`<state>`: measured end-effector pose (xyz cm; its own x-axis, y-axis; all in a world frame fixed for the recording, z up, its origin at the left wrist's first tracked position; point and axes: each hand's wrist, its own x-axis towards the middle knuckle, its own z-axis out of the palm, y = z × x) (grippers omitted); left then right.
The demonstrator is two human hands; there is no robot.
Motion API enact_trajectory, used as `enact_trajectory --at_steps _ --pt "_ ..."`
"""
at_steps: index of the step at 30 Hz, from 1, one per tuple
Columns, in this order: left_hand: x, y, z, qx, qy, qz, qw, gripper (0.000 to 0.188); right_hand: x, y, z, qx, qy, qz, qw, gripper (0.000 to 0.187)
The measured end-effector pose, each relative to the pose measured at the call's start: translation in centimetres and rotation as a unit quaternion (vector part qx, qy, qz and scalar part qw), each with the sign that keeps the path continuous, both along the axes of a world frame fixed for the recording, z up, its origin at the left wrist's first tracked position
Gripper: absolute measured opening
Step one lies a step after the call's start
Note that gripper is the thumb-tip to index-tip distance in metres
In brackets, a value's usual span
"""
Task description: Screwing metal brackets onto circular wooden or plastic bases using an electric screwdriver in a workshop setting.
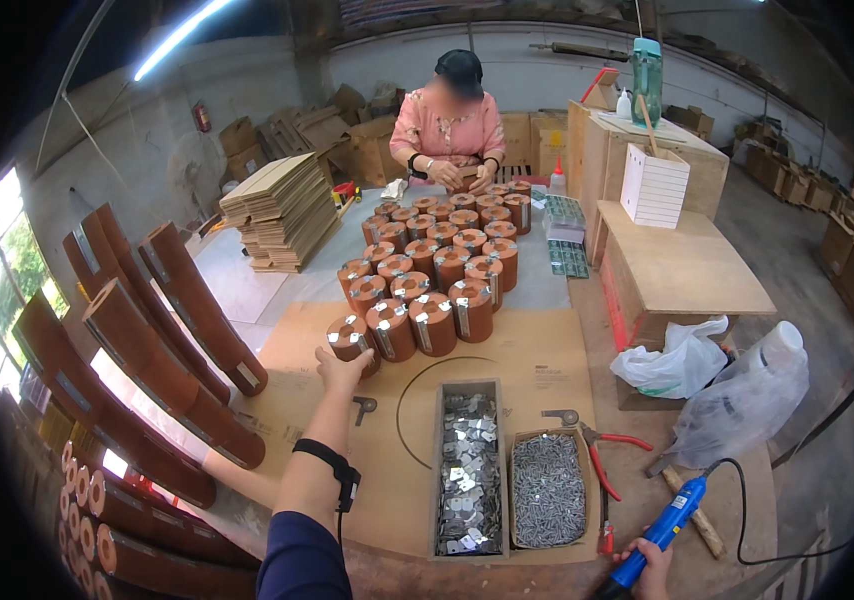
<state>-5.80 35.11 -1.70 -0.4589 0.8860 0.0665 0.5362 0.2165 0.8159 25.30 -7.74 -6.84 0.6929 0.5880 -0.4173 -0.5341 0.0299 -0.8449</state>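
My left hand [342, 370] reaches forward and grips the near-left brown hollow cylinder [348, 334], which has a hole in its top and small metal plates on it. It stands upright at the near end of several similar brown cylinders [433, 322]. At the lower right, my right hand [655, 566] is wrapped round a blue electric screwdriver [669, 528] with a black cord. Between my arms stand a long box of flat metal plates [469, 470] and a cardboard box of screws [548, 488].
Tall brown tubes [172, 365] lean at the left. Red-handled pliers [602, 458] and a hammer [697, 515] lie right of the screws. Cardboard sheets [282, 212] are stacked at the far left. Opposite me, a person in pink [455, 130] handles a cylinder. A wooden cabinet [682, 260] stands right.
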Motion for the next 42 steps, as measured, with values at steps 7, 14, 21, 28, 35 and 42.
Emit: enact_trajectory --at_steps 7,14,21,28,35,42 --pt "2.0 1.0 -2.0 -0.135 -0.121 -0.14 0.973 0.13 0.2 0.1 -0.1 0.015 -0.022 0.004 1.0 0.023" --pt "1.7 4.2 -4.5 -0.03 0.045 -0.088 0.995 0.135 0.3 -0.5 -1.0 0.005 -0.022 0.021 1.0 0.031" --pt "-0.3 6.6 -4.0 -0.014 0.087 -0.092 0.992 0.116 0.4 -0.3 -0.7 0.021 -0.04 0.028 0.999 0.03" --pt "-3.1 7.8 -4.8 0.007 -0.086 -0.248 0.965 0.08 1.1 0.0 -1.8 -0.004 -0.037 0.059 0.998 0.031" --pt "-2.2 -1.2 8.8 0.247 0.101 -0.215 0.939 0.073 0.6 -0.1 -1.3 -0.009 -0.023 0.042 0.999 0.029" --pt "-10.6 -10.0 22.1 0.443 0.491 -0.039 0.749 0.056 -0.1 -0.2 -0.7 0.01 -0.014 0.024 1.0 0.022"
